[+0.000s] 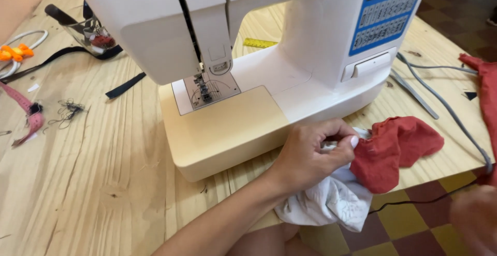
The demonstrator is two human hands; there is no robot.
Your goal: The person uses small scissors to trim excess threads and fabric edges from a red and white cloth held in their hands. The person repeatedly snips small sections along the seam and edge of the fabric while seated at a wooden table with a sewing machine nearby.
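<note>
My left hand is closed on bunched cloth at the table's front edge, thumb and fingers pinching a white fabric that hangs down past the edge. A red fabric is joined to it and lies crumpled on the wood just right of the hand. My right hand is a blur at the lower right corner, below the table edge; I cannot tell whether it holds anything. A white and cream sewing machine stands directly behind the left hand, with its needle plate bare.
On the wooden table, a grey cable runs right of the machine toward more red cloth. On the left lie a pink measuring tape, a thread tangle, a black strap and an orange item.
</note>
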